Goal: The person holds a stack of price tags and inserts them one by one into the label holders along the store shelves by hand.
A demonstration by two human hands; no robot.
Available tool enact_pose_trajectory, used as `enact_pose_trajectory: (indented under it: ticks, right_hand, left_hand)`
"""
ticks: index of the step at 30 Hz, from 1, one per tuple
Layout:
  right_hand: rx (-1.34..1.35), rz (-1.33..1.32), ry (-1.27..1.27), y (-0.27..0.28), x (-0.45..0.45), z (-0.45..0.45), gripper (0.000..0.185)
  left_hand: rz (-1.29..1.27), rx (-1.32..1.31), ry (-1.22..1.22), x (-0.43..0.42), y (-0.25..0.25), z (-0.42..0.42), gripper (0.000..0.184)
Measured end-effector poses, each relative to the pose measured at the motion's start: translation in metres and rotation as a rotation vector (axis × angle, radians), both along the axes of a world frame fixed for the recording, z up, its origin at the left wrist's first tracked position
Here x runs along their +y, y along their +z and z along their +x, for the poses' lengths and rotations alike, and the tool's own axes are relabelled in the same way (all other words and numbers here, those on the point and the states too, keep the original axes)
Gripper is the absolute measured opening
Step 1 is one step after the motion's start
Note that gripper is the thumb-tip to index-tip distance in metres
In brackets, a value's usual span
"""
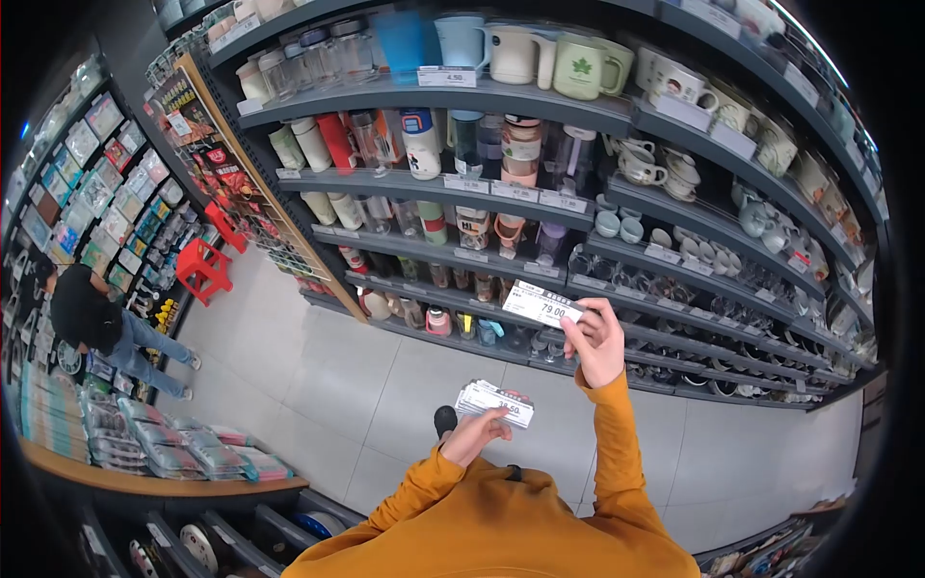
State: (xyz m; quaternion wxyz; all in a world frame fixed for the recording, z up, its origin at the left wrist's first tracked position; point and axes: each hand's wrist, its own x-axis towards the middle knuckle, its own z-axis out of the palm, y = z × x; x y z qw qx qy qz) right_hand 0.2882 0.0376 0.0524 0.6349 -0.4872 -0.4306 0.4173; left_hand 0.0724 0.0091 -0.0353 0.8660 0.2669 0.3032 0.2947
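Note:
My right hand (597, 342) pinches one white price tag (541, 303) by its right end, raised in front of the lower shelves; "79.00" is printed on it. Lower down and close to my body, my left hand (477, 433) grips a stack of price tags (496, 403), the top one reading "38.50". Behind the raised tag runs a dark shelf unit (434, 183) with bottles and tumblers. Fixed to the shelf edges are more price labels (446, 76).
Pitchers (583, 65) line the upper shelf, and teapots (641, 162) and cups stand to the right. On the left a person (92, 313) bends by a rack near red stools (203, 270). Packaged goods (183, 438) lie on a low counter.

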Motion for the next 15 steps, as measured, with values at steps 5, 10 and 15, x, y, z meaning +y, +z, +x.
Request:
enact_pose_trajectory:
  ticks: [5, 10, 15]
  right_hand:
    - [-0.109, -0.012, -0.012, -0.023, 0.093, -0.026, 0.021]
    - [-0.356, 0.095, -0.124, -0.022, 0.220, -0.063, 0.012]
    - [-0.421, -0.049, -0.202, -0.020, 0.325, -0.084, 0.019]
  left_hand:
    - [-0.063, -0.011, -0.013, 0.084, -0.028, -0.037, 0.032]
    - [-0.121, 0.065, 0.012, 0.187, -0.013, -0.087, 0.023]
    - [-0.038, 0.048, 0.086, 0.271, -0.030, -0.139, 0.024]
